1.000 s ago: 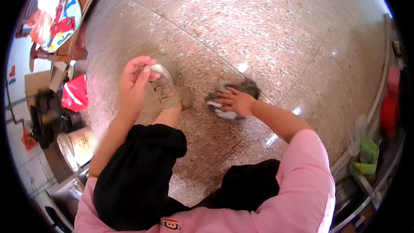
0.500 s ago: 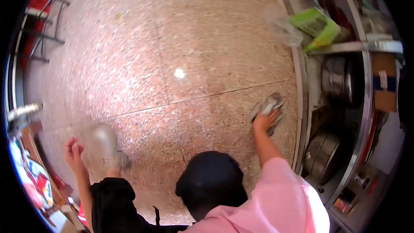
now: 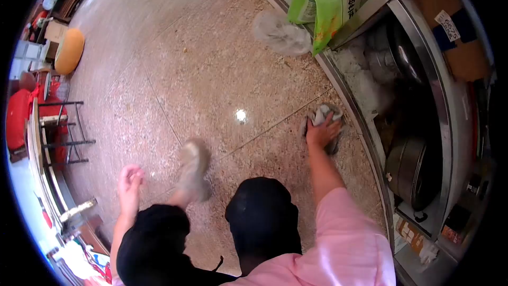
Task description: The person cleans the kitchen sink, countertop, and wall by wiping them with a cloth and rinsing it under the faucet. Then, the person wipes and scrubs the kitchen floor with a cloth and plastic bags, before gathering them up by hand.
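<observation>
My right hand (image 3: 323,133) presses a crumpled grey-and-white cloth (image 3: 329,111) flat against the speckled stone floor (image 3: 211,79), close to the shelf's base edge. The fingers are on the cloth and hide part of it. My left hand (image 3: 130,182) hangs over the floor at the left, loosely curled with nothing in it, slightly blurred. Near it is my pale shoe (image 3: 194,161), blurred by motion. Both my knees, in black trousers (image 3: 262,214), are bent in the lower middle of the view.
On the right stands a metal-framed shelf (image 3: 447,180) with large pots (image 3: 407,167) and a cardboard box (image 3: 450,26). A green bag (image 3: 328,13) and a clear plastic bag (image 3: 280,32) lie at its edge. Stool legs (image 3: 69,143) and a yellow-orange rounded object (image 3: 70,51) are at the left.
The view has turned, so the shelf leans across the right and more of the left side shows. The right hand stays on the cloth near the shelf. The shoe and left hand appear further right.
</observation>
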Tool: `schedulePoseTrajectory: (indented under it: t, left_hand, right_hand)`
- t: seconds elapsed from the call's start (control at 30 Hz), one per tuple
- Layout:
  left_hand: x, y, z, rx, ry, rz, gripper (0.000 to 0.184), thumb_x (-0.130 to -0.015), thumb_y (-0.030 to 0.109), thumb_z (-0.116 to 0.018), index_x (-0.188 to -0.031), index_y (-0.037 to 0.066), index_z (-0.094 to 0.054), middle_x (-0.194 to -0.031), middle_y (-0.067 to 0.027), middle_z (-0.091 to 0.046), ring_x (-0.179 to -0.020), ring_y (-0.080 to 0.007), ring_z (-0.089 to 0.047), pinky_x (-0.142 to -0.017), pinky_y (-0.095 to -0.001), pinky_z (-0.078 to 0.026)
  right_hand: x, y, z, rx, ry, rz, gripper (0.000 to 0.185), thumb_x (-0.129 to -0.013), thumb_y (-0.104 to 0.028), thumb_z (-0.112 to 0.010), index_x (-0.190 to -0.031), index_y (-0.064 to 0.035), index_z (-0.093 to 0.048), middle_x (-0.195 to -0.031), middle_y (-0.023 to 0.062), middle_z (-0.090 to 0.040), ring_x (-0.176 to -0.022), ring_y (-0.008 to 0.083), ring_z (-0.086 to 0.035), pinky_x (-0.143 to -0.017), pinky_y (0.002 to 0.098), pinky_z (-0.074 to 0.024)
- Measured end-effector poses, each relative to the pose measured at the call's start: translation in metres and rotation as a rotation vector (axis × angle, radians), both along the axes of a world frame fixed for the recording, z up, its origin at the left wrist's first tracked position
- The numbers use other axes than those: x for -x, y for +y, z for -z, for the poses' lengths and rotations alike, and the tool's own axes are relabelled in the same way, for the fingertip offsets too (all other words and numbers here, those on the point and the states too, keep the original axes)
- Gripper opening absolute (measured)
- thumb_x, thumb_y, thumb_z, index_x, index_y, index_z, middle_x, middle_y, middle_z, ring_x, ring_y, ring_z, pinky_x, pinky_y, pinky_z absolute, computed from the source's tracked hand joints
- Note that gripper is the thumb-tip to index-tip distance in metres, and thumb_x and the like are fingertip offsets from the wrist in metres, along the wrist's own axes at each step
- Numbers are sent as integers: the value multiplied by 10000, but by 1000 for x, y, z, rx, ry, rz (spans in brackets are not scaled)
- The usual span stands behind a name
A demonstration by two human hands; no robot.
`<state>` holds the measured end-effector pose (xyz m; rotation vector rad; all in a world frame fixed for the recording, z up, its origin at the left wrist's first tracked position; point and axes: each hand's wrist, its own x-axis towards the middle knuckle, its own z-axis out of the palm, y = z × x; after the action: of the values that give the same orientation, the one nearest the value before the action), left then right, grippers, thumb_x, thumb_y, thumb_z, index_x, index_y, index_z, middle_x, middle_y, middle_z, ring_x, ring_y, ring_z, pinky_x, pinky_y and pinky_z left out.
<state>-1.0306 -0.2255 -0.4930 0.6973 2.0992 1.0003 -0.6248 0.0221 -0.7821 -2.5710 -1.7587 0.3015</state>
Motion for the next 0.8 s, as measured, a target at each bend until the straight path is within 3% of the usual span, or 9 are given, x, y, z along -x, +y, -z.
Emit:
schedulePoseTrajectory:
  t: [0.17, 0.3, 0.4, 0.47, 0.53, 0.6, 0.67, 0.73, 0.8]
  left_hand:
    - [-39, 133, 35, -59, -242, 332, 215, -845, 26, -533, -1056, 21, -491, -1021, -63, -525, -874, -122, -527, -730, -254, -456]
    - [-40, 200, 66, -4, -113, 681, 294, -809, -4, -557, -1089, 52, -488, -1122, -86, -484, -915, -140, -520, -761, -254, -447]
    - [-48, 264, 93, -45, 101, 942, 472, -759, 45, -618, -1195, 108, -448, -1278, -168, -368, -1117, -289, -438, -869, -354, -414]
    - [-52, 314, 123, -151, 292, 1058, 559, -743, 112, -650, -1248, 130, -412, -1334, -203, -293, -1197, -375, -348, -925, -433, -368]
    - [-62, 373, 159, -295, 507, 1146, 641, -741, 231, -664, -1304, 165, -365, -1384, -229, -207, -1244, -456, -246, -970, -525, -298]
    - [-82, 430, 167, -212, 805, 1222, 691, -748, 346, -646, -1342, 205, -323, -1421, -217, -136, -1265, -497, -166, -981, -600, -238]
    - [-97, 477, 169, 44, 1012, 1279, 705, -754, 397, -626, -1358, 232, -301, -1447, -179, -104, -1278, -511, -115, -977, -639, -208]
    - [-92, 501, 198, 219, 1031, 1315, 696, -761, 398, -616, -1361, 246, -299, -1459, -141, -109, -1284, -513, -93, -973, -654, -198]
    - [-56, 495, 245, 223, 928, 1171, 670, -765, 378, -615, -1349, 245, -313, -1458, -112, -138, -1288, -495, -114, -976, -648, -200]
  right_hand:
    - [38, 98, -13, 168, 33, -384, 1030, -687, -583, -645, -1420, -130, -80, -1442, 232, -12, -1331, 408, -17, -1072, 495, -87]
    - [91, 135, -18, 114, 128, -246, 1013, -670, -572, -662, -1407, -108, -146, -1442, 232, -5, -1324, 432, 13, -1073, 503, -51]
    - [133, 161, -30, 127, 270, -297, 895, -699, -521, -658, -1365, -72, -262, -1436, 227, -32, -1329, 407, -26, -1061, 510, -104]
    - [165, 160, -4, -11, 409, -497, 774, -710, -499, -641, -1308, -75, -393, -1410, 188, -199, -1320, 396, -88, -1062, 542, -78]
    - [184, 145, -6, 124, 245, -860, 552, -798, -327, -561, -1281, -90, -435, -1399, 136, -265, -1319, 346, -159, -1076, 499, -119]
    - [180, 103, 10, -122, 487, -928, 385, -853, -131, -410, -1229, -150, -492, -1377, 70, -334, -1285, 312, -273, -1055, 444, -230]
    - [158, 61, 0, -30, 546, -916, 399, -858, -144, -410, -1252, -177, -469, -1373, 72, -344, -1280, 311, -290, -1043, 462, -241]
    - [133, 24, -6, 174, 423, -722, 513, -795, -205, -557, -1289, -195, -421, -1380, 106, -321, -1294, 321, -260, -1045, 473, -226]
    - [111, 5, -20, 62, 339, -338, 624, -689, -260, -691, -1252, -144, -449, -1373, 188, -303, -1283, 367, -261, -1022, 521, -213]
